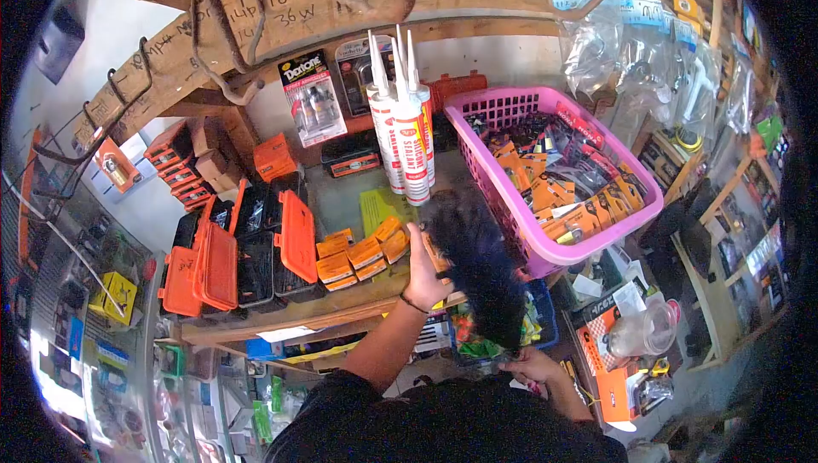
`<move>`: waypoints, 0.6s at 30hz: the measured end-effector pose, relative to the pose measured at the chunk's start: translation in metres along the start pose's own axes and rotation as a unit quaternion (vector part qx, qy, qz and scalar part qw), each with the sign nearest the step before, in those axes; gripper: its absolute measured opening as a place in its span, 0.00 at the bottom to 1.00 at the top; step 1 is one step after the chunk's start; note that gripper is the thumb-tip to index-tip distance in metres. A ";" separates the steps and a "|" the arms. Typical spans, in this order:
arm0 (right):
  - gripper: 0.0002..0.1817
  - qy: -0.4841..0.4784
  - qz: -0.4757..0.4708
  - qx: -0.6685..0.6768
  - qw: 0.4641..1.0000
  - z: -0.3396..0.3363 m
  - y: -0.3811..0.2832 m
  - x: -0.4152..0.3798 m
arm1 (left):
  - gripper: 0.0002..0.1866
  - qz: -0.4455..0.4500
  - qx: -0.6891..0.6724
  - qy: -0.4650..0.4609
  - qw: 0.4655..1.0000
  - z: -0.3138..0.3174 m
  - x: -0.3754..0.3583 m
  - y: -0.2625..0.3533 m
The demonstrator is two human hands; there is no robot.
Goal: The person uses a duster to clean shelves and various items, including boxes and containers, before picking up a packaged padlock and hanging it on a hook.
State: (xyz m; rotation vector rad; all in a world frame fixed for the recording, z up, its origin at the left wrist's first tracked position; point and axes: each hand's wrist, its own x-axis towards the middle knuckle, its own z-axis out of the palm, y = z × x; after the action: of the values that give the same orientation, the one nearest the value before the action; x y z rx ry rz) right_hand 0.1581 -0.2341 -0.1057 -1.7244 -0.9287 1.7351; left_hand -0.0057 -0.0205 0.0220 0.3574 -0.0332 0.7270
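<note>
A black, fluffy duster (481, 271) stands up across the middle of the view, its bristles dark and soft-edged. Low down, my right hand (532, 367) is closed around its handle end. My left hand (424, 276) is at the shelf edge, left of the bristles, thumb stretched upward and the other fingers partly hidden. Close by it are small orange boxes (366, 252) in a short row, and one more orange box edge shows between hand and duster. Behind the duster's tip stand white silicone sealant tubes (409, 139) with pointed nozzles.
A pink basket (552, 250) full of orange-carded packets stands right of the duster. To the left are open black-and-orange cases (298, 237) and stacked boxes (175, 165). Metal hooks (223, 33) jut from the overhead beam. Plastic bags (592, 46) hang at upper right.
</note>
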 end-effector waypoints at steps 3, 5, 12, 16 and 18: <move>0.16 -0.045 -0.045 -0.042 0.997 -0.002 0.013 0.007 | 0.37 -0.043 -0.144 -0.128 0.980 -0.041 0.006 -0.007; 0.15 0.005 -0.026 -0.040 0.999 -0.005 0.009 0.006 | 0.38 -0.080 -0.100 -0.118 0.985 -0.043 0.007 -0.003; 0.14 -0.028 -0.014 -0.127 0.991 0.007 -0.036 -0.022 | 0.40 -0.070 -0.057 -0.162 0.983 -0.094 0.025 -0.009; 0.16 0.022 -0.034 0.026 0.999 -0.003 -0.003 0.000 | 0.44 0.049 0.077 0.030 0.995 0.004 0.003 -0.003; 0.16 0.004 -0.020 -0.021 1.000 0.003 -0.004 -0.002 | 0.42 -0.005 -0.041 -0.056 0.998 -0.005 0.002 -0.001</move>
State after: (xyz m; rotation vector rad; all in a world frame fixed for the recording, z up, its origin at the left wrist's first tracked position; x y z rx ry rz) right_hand 0.1552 -0.2332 -0.1010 -1.7259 -0.9950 1.6939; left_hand -0.0040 -0.0182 0.0175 0.3203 -0.1670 0.6924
